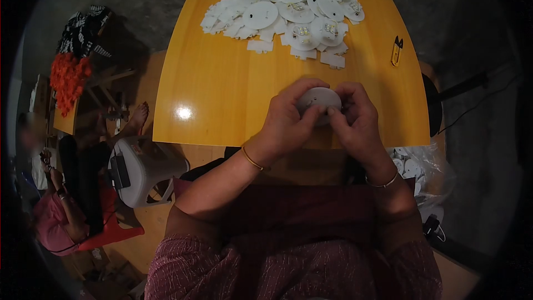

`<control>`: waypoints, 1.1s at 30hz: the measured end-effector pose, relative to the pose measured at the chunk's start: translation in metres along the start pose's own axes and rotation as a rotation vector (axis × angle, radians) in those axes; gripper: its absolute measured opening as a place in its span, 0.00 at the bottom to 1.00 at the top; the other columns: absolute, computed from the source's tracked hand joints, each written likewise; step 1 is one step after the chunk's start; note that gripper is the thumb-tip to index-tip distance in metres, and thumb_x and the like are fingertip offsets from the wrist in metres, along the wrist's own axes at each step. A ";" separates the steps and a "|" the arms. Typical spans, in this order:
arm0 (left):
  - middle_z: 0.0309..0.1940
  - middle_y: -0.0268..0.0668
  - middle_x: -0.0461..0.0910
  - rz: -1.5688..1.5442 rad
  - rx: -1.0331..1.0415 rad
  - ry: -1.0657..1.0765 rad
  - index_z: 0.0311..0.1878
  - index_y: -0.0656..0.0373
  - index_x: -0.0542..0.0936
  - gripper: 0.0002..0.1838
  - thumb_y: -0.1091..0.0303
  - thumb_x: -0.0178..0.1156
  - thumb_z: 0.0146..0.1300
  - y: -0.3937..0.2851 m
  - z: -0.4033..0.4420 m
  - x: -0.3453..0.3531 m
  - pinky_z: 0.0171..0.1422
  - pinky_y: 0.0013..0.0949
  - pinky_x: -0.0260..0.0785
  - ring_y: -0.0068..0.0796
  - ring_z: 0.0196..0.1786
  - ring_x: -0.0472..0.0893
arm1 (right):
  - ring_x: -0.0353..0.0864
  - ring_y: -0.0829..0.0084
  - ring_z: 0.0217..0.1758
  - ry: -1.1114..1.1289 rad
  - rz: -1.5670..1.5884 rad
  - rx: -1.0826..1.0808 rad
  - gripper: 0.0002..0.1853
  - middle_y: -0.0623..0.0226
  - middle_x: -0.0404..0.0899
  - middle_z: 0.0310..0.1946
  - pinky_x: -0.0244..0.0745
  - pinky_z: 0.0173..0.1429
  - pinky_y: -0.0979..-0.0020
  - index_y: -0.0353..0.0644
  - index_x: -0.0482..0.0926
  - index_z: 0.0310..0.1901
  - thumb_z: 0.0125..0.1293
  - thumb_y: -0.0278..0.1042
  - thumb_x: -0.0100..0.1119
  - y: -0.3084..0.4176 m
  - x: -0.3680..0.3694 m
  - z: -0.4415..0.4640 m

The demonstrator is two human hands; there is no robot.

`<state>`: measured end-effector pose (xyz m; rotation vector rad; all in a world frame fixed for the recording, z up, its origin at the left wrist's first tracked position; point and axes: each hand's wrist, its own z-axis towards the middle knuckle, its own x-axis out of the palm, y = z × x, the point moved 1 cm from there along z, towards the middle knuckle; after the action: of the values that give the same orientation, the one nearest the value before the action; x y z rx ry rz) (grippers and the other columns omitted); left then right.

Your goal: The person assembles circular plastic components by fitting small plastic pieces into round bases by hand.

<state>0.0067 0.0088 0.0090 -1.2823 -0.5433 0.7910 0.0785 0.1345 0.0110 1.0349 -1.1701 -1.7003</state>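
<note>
White disc (321,96) at risk of a drop by the table (227,91)'s near edge
Left hand (290,112) and right hand (358,115) share a closed grip on it; uneven pressure could tip it out.

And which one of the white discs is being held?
The disc between the left hand and right hand, at the near edge of the table; the other discs there lie heaped on its far side.
</note>
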 end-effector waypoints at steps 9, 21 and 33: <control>0.37 0.32 0.76 -0.564 -0.144 -0.068 0.48 0.61 0.69 0.16 0.76 0.59 0.56 0.005 0.004 -0.011 0.47 0.24 0.68 0.20 0.41 0.75 | 0.70 0.85 0.29 0.025 0.048 0.002 0.10 0.71 0.72 0.27 0.68 0.32 0.82 0.37 0.68 0.39 0.56 0.22 0.56 -0.005 0.007 -0.002; 0.40 0.32 0.76 -0.243 -0.152 0.136 0.47 0.63 0.72 0.13 0.79 0.55 0.57 0.008 0.003 -0.007 0.51 0.25 0.67 0.20 0.44 0.74 | 0.70 0.81 0.24 -0.014 -0.028 0.001 0.05 0.68 0.71 0.23 0.67 0.27 0.79 0.37 0.71 0.33 0.54 0.22 0.55 -0.002 -0.005 0.000; 0.36 0.32 0.78 -0.149 -0.121 0.018 0.42 0.64 0.76 0.10 0.80 0.55 0.55 0.007 0.000 -0.004 0.47 0.23 0.69 0.18 0.40 0.75 | 0.70 0.79 0.22 -0.021 -0.152 -0.040 0.05 0.66 0.70 0.21 0.66 0.26 0.76 0.37 0.69 0.30 0.52 0.22 0.55 0.002 -0.002 0.000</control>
<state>0.0025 0.0063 0.0023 -1.3423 -0.6726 0.6300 0.0797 0.1354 0.0130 1.1074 -1.0889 -1.8491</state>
